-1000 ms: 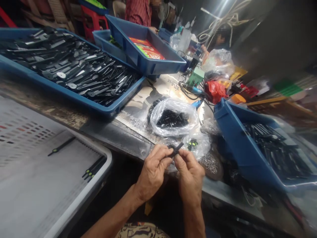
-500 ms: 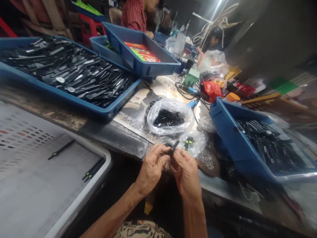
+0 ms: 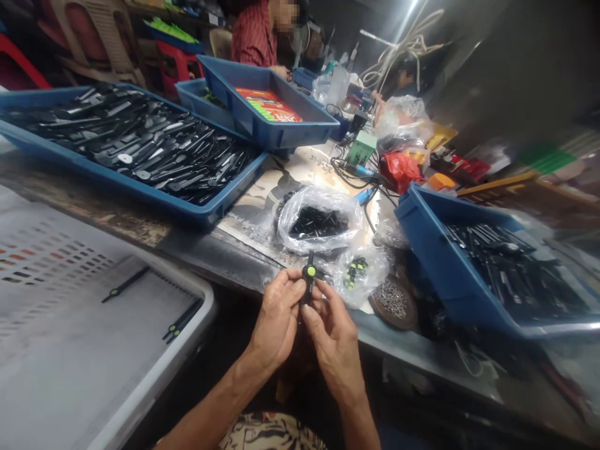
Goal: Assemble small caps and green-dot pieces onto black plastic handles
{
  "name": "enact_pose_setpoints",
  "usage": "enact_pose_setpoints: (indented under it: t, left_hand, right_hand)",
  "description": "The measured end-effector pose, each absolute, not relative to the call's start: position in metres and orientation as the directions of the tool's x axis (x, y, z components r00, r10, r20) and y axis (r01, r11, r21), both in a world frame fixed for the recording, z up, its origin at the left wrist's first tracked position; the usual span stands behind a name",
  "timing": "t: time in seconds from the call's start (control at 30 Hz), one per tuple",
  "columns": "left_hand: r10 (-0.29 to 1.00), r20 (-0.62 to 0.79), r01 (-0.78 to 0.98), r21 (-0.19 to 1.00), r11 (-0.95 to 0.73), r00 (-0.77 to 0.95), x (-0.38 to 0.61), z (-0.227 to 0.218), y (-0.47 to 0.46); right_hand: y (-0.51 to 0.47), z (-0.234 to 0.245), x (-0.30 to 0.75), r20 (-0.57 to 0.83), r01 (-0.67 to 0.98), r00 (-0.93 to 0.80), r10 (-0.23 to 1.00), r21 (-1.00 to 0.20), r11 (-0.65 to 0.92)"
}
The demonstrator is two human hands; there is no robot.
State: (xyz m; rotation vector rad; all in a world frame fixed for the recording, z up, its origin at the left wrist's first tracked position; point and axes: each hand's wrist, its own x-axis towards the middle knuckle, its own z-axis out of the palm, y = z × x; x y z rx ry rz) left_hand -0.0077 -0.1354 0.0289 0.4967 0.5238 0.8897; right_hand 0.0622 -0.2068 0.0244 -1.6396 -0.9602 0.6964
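Between my two hands, just over the table edge, a slim black tool with a round lime-green cap (image 3: 311, 271) stands roughly upright. My left hand (image 3: 280, 312) pinches its left side with thumb and fingers. Closed around its lower part from the right is my right hand (image 3: 332, 325). A clear bag of small black-and-green caps (image 3: 360, 275) lies just right of the tool. Behind it an open clear bag (image 3: 321, 222) holds small black parts. Tiny metal pins fill a round brown dish (image 3: 394, 303) farther right.
A blue tray (image 3: 206, 209) of black pieces stands at left, another blue bin (image 3: 435, 269) at right. Below left, a white perforated crate (image 3: 94, 350) holds several similar black tools. A green box (image 3: 362, 149) with cables sits farther back. A person in a red sleeve (image 3: 253, 34) sits beyond.
The black tool has turned more upright, and its green cap now faces me. My right hand has shifted lower on it. The view has shifted slightly.
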Motion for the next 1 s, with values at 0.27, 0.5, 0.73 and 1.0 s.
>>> enact_pose_setpoints:
  t: [0.27, 0.5, 0.73, 1.0]
  left_hand:
    - [0.845, -0.166, -0.428, 0.803, 0.415, 0.508, -0.012, 0.030, -0.147]
    - [0.836, -0.174, -0.158, 0.942, 0.294, 0.521, -0.023, 0.033, -0.150]
    - [0.847, -0.098, -0.048, 0.988, 0.144, 0.522, -0.024, 0.040, -0.151]
    - [0.803, -0.117, -0.024, 0.987, 0.162, 0.585, -0.031, 0.035, -0.147]
  right_hand:
    - [-0.212, 0.023, 0.065, -0.033, 0.073, 0.557, 0.830, -0.993, -0.089]
    - [-0.221, 0.025, 0.072, 0.011, 0.060, 0.498, 0.867, -0.998, -0.022]
    - [-0.225, 0.023, 0.074, -0.014, -0.034, 0.479, 0.878, -0.999, 0.003]
    - [-0.224, 0.024, 0.075, -0.091, -0.226, 0.473, 0.876, -0.974, 0.021]
